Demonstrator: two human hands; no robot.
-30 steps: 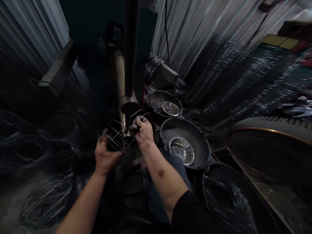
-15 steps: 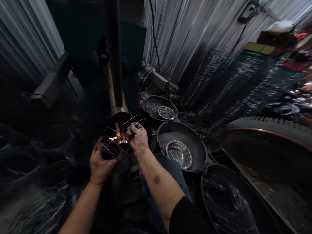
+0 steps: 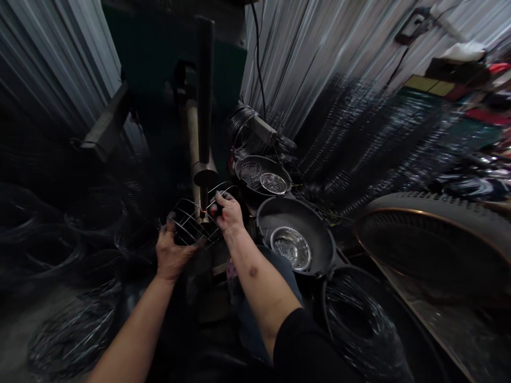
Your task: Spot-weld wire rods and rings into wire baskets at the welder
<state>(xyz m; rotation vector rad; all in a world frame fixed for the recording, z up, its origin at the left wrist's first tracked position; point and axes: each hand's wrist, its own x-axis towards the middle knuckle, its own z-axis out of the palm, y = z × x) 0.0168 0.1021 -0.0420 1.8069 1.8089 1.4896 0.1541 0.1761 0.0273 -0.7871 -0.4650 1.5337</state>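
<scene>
Gripping the rack (image 3: 190, 224) by its left rim in the left hand (image 3: 172, 252), by a wire in the right hand (image 3: 229, 214). Best to hold it steady under the rod (image 3: 204, 197), between both grips, skin clear of the glow (image 3: 203, 211).

corrugated wall (image 3: 319, 48) | black cable (image 3: 257, 56) hanging alongside it | dark box (image 3: 412, 25), upper right | ribbed round tub (image 3: 443, 203), right
</scene>
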